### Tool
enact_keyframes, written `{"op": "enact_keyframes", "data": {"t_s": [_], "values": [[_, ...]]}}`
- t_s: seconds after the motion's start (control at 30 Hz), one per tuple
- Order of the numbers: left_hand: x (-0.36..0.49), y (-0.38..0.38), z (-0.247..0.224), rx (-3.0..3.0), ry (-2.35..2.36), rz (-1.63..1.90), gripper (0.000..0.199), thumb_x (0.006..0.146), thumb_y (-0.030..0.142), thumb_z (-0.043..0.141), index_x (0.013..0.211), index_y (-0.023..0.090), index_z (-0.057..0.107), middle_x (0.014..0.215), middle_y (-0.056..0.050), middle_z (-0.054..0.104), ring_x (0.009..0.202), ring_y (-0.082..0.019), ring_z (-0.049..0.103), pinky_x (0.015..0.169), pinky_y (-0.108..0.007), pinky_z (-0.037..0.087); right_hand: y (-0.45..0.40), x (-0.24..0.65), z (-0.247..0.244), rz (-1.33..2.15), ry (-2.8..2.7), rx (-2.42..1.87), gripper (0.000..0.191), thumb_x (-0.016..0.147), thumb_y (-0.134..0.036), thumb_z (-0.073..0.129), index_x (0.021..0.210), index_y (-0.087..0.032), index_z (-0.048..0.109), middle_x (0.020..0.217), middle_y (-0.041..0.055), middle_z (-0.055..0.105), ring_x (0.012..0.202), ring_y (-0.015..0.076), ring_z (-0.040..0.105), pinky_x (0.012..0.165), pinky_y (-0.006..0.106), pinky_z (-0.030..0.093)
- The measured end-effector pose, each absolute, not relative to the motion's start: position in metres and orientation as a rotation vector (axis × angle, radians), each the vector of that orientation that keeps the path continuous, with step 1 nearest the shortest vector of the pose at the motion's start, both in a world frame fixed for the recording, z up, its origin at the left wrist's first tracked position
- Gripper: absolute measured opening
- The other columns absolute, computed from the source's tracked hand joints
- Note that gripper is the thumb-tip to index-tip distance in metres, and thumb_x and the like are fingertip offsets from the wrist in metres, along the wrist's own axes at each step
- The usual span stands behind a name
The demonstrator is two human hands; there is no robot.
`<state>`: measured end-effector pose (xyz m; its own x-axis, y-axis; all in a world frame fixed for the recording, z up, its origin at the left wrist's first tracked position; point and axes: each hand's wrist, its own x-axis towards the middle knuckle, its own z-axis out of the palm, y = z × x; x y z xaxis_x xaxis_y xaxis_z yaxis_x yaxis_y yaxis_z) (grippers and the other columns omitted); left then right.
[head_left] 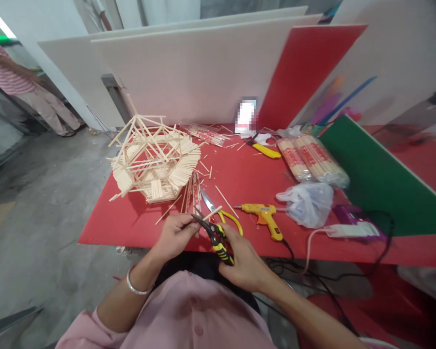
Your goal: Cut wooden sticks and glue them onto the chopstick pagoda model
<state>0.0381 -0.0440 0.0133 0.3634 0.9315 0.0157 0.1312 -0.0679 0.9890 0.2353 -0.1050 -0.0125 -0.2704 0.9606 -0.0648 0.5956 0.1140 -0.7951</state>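
Observation:
My right hand (245, 259) is wrapped round the black and yellow handles of pruning shears (215, 237). Their blades point up and left, close to the fingers of my left hand (176, 237). Pinched in that left hand is a thin wooden stick (212, 213), which crosses the shears' blades and sticks out to the right. Just behind lie scissors (229, 218) with yellow handles, partly covered by my hands. A model built of wooden sticks (156, 160), with an open frame and fan-like slatted sides, stands on the left of the red table (105, 223).
A yellow glue gun (263, 215) lies to the right, its cable running over the table's front edge. Beyond it are a plastic bag (308, 203), a power strip (352, 230) and packs of sticks (312, 160). A yellow-handled tool (265, 149) lies behind. One person (25, 82) stands far left.

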Motion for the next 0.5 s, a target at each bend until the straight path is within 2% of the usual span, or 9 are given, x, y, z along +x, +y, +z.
{"op": "enact_keyframes", "data": {"t_s": [0.07,0.1,0.17,0.23,0.3,0.4,0.5], "values": [[0.037,-0.044,0.010,1.472,0.998,0.867,0.024,0.079,0.031,0.060,0.062,0.014,0.062,0.054,0.001,0.054,0.054,-0.010,0.047,0.054,-0.021,0.037,-0.106,0.234,-0.012,1.033,-1.916,-1.505,0.065,0.059,-0.011,0.054,0.123,-0.022,0.044,0.106,0.0056,0.062,0.091,0.0209,0.061,0.083,0.035,0.048],[0.037,-0.043,0.009,1.456,0.986,0.856,0.024,0.080,0.031,0.060,0.063,0.014,0.062,0.055,0.001,0.054,0.054,-0.010,0.047,0.054,-0.021,0.037,-0.107,0.233,-0.013,1.036,-1.916,-1.501,0.066,0.060,-0.011,0.053,0.124,-0.021,0.044,0.107,0.0060,0.061,0.093,0.0209,0.061,0.084,0.035,0.048],[0.036,-0.042,0.006,1.400,0.945,0.836,0.025,0.081,0.033,0.061,0.064,0.014,0.062,0.055,0.001,0.055,0.052,-0.009,0.045,0.053,-0.020,0.035,-0.106,0.234,-0.018,1.033,-1.929,-1.491,0.071,0.061,-0.012,0.053,0.130,-0.020,0.040,0.119,0.0098,0.059,0.106,0.0243,0.059,0.093,0.039,0.046],[0.034,-0.040,0.004,1.325,0.893,0.811,0.028,0.082,0.037,0.062,0.066,0.014,0.063,0.055,0.002,0.054,0.049,-0.007,0.041,0.049,-0.020,0.031,-0.106,0.236,-0.022,1.010,-1.955,-1.495,0.077,0.061,-0.014,0.055,0.136,-0.019,0.035,0.132,0.0143,0.051,0.122,0.0287,0.051,0.102,0.046,0.041],[0.032,-0.038,0.003,1.256,0.857,0.777,0.030,0.081,0.041,0.064,0.068,0.014,0.064,0.054,0.002,0.053,0.045,-0.006,0.036,0.045,-0.020,0.027,-0.105,0.238,-0.024,0.991,-1.980,-1.494,0.080,0.061,-0.015,0.057,0.138,-0.019,0.034,0.139,0.0161,0.046,0.130,0.0310,0.044,0.106,0.049,0.036],[0.030,-0.036,0.002,1.157,0.826,0.720,0.032,0.078,0.046,0.068,0.073,0.014,0.066,0.052,0.003,0.052,0.040,-0.004,0.030,0.040,-0.020,0.021,-0.104,0.238,-0.022,0.998,-1.981,-1.487,0.078,0.061,-0.015,0.057,0.136,-0.020,0.037,0.134,0.0154,0.050,0.125,0.0304,0.048,0.103,0.048,0.039],[0.029,-0.037,-0.001,1.076,0.808,0.691,0.037,0.075,0.049,0.070,0.069,0.014,0.063,0.049,0.004,0.049,0.037,-0.003,0.026,0.038,-0.019,0.018,-0.105,0.234,-0.017,1.020,-1.951,-1.530,0.072,0.059,-0.013,0.055,0.129,-0.020,0.042,0.119,0.0117,0.059,0.109,0.0268,0.057,0.094,0.042,0.045]]}}
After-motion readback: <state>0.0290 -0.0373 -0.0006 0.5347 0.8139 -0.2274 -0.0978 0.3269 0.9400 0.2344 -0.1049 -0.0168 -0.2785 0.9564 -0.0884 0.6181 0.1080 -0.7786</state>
